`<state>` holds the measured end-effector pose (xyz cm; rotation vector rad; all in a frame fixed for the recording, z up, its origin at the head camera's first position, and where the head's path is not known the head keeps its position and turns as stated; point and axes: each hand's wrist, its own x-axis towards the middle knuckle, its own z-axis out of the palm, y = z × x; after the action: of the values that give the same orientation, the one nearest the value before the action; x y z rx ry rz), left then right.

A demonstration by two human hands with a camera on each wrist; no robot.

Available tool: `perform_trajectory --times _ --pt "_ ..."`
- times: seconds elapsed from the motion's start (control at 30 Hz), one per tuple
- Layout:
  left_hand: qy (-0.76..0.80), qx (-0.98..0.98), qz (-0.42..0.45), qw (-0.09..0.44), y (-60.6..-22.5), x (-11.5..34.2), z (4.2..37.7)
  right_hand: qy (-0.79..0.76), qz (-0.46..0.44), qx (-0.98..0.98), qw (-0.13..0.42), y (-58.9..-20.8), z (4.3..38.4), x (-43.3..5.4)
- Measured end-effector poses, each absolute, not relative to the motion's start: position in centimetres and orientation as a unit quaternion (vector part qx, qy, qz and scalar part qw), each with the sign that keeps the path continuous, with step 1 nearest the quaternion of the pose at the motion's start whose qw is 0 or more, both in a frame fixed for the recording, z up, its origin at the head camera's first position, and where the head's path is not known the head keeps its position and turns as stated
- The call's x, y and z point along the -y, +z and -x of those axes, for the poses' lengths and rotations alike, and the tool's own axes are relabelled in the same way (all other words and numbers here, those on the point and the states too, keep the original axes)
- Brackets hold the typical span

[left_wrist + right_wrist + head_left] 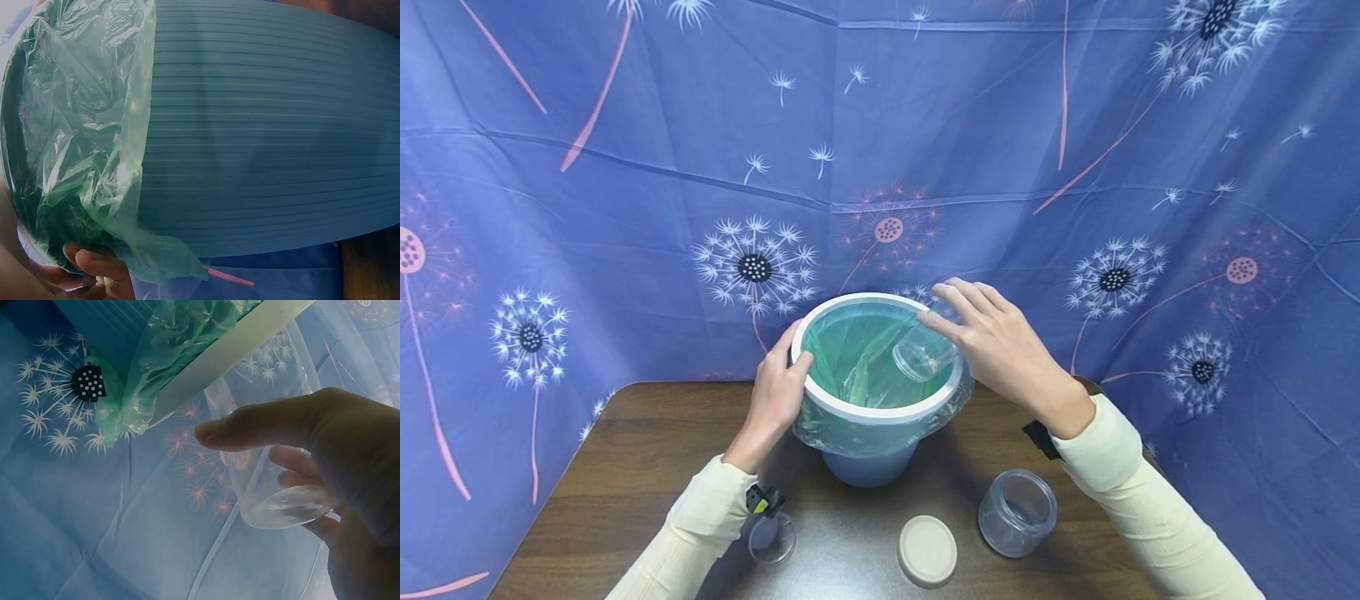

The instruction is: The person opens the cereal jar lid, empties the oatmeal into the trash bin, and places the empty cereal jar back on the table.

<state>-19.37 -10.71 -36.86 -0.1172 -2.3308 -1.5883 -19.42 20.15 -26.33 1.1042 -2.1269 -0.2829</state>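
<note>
A blue waste bin (868,471) with a white rim stands on the table, leaning a little toward the front. Its green plastic liner (857,354) folds over the edge and hangs outside. My left hand (778,387) grips the bin's left rim, thumb over the top; in the left wrist view, its fingers (103,269) curl beside the bunched liner. A clear plastic cup (917,354) is in my right hand (1000,346), tipped with its mouth down inside the bin's right side. The right wrist view shows the thumb and fingers around the cup's base (281,509). Whether anything is in the cup cannot be made out.
On the brown wooden table (647,467), a clear jar (1017,512) stands uncovered at the front right. Left of it lies a round cream lid (927,550). A small clear cup (772,540) sits by my left forearm. A blue dandelion-print cloth (647,250) hangs behind.
</note>
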Motion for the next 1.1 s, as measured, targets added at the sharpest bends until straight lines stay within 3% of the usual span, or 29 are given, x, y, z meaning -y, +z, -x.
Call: perform_trajectory --times 1.1 --pt "-0.559 0.813 0.041 0.16 -37.1 10.8 19.4 0.068 -0.348 0.871 0.339 -28.7 18.4 -22.3"
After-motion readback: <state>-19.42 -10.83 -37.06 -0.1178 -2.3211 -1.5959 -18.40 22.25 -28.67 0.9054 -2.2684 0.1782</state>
